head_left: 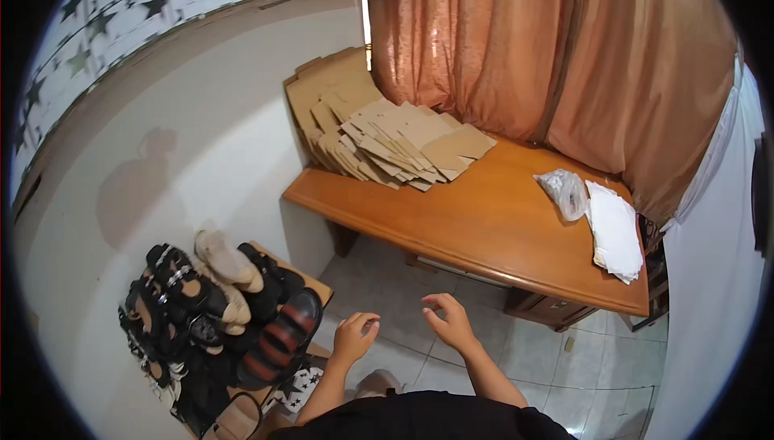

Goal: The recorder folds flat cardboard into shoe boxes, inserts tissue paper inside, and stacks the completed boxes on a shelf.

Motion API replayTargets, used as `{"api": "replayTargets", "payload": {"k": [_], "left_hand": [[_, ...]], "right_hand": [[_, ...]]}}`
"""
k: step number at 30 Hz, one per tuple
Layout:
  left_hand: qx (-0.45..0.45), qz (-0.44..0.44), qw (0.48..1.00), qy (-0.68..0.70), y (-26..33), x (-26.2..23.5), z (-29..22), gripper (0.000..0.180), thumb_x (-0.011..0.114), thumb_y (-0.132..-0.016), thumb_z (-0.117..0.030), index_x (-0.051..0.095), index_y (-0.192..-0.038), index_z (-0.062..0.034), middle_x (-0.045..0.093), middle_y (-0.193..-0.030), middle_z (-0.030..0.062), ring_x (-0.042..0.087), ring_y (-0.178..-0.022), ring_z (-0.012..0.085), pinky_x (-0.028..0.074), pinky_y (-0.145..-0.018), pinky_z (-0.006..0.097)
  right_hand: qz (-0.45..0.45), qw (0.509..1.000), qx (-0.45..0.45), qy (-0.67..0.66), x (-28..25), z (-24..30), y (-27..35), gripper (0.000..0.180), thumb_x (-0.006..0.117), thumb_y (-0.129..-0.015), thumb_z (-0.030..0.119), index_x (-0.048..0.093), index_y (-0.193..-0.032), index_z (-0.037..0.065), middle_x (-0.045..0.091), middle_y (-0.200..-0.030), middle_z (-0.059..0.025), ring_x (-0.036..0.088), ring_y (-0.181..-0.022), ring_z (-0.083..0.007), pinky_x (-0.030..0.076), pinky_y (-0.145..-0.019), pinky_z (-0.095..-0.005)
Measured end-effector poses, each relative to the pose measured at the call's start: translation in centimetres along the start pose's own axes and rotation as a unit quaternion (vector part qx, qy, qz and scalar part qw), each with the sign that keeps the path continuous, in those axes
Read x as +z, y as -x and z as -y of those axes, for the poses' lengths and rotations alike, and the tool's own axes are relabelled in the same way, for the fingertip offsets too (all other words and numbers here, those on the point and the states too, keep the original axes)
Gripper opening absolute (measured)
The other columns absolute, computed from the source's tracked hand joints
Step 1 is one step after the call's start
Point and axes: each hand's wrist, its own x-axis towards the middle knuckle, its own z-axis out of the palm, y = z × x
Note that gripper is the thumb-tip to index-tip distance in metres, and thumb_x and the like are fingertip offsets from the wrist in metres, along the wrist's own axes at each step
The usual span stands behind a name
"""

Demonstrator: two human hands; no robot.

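Observation:
Both hands hang in the air in front of my body, over the tiled floor, with a gap between them. My left hand (355, 338) has loosely bent fingers and nothing in it. It is nearest to a heap of shoes (192, 291) on a low wooden stand at the left. My right hand (451, 324) also holds nothing, its fingers curved and thumb apart. Beyond the hands stands a brown wooden desk (484, 230); neither hand touches it. Flattened cardboard boxes (403, 142) lie in an overlapping stack on its far left part.
A clear plastic bag (563, 193) and a stack of white paper sheets (614, 230) lie at the desk's right end. Orange curtains (500, 45) hang behind it. A white cloth (713, 190) hangs at the right. Dark strapped sandals (282, 337) jut from the shoe stand.

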Motion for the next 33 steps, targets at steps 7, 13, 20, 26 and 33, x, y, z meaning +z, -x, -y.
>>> {"api": "replayTargets", "payload": {"k": [7, 13, 20, 26, 33], "left_hand": [[-0.068, 0.005, 0.998, -0.006, -13.7, 12.9, 4.7, 0.013, 0.061, -0.080, -0.021, 0.067, -0.086, -0.0119, 0.064, -0.092, 0.0044, 0.060, -0.086, 0.0211, 0.041, -0.081, 0.037], [0.051, 0.021, 0.994, -0.099, -28.8, 21.5, 5.1, 0.014, 0.060, -0.078, -0.023, 0.067, -0.084, -0.0132, 0.058, -0.107, 0.0055, 0.049, -0.108, 0.0231, 0.028, -0.095, 0.044], [0.073, 0.220, 0.931, -0.281, -45.6, 28.0, 5.6, 0.027, 0.056, -0.078, -0.024, 0.068, -0.099, -0.0114, 0.039, -0.135, 0.0132, 0.030, -0.128, 0.0287, 0.013, -0.104, 0.061], [0.058, 0.252, 0.926, -0.275, -51.2, 30.0, 6.9, 0.050, 0.056, -0.079, -0.025, 0.052, -0.127, -0.0130, 0.022, -0.148, 0.0129, 0.015, -0.138, 0.0296, 0.008, -0.105, 0.063], [0.160, 0.116, 0.962, -0.187, -52.7, 29.5, 6.4, 0.040, 0.056, -0.080, -0.015, 0.055, -0.119, -0.0139, 0.044, -0.135, 0.0071, 0.039, -0.126, 0.0187, 0.016, -0.102, 0.062]], "right_hand": [[-0.080, 0.995, 0.058, 0.001, -5.5, -7.4, -6.9, 0.025, 0.061, -0.080, 0.017, 0.062, -0.101, 0.004, 0.061, -0.099, -0.0123, 0.060, -0.086, -0.0220, 0.047, -0.076, -0.0329], [-0.132, 0.984, 0.122, -0.013, -10.2, -13.2, -14.0, 0.027, 0.062, -0.080, 0.014, 0.062, -0.104, 0.003, 0.060, -0.098, -0.0119, 0.060, -0.086, -0.0209, 0.048, -0.076, -0.0309], [-0.160, 0.970, 0.082, 0.163, -13.1, -17.4, -24.1, 0.030, 0.062, -0.081, 0.023, 0.061, -0.106, 0.006, 0.060, -0.104, -0.0141, 0.058, -0.094, -0.0257, 0.046, -0.081, -0.0372], [-0.040, 0.903, 0.279, 0.323, -10.6, -28.5, -25.3, 0.060, 0.045, -0.087, 0.049, 0.033, -0.139, 0.022, 0.019, -0.147, -0.0200, 0.016, -0.135, -0.0418, 0.011, -0.100, -0.0692], [-0.103, 0.925, 0.269, 0.249, -11.0, -28.5, -28.0, 0.055, 0.053, -0.085, 0.040, 0.040, -0.133, 0.016, 0.026, -0.141, -0.0235, 0.022, -0.132, -0.0413, 0.010, -0.099, -0.0702]]}}
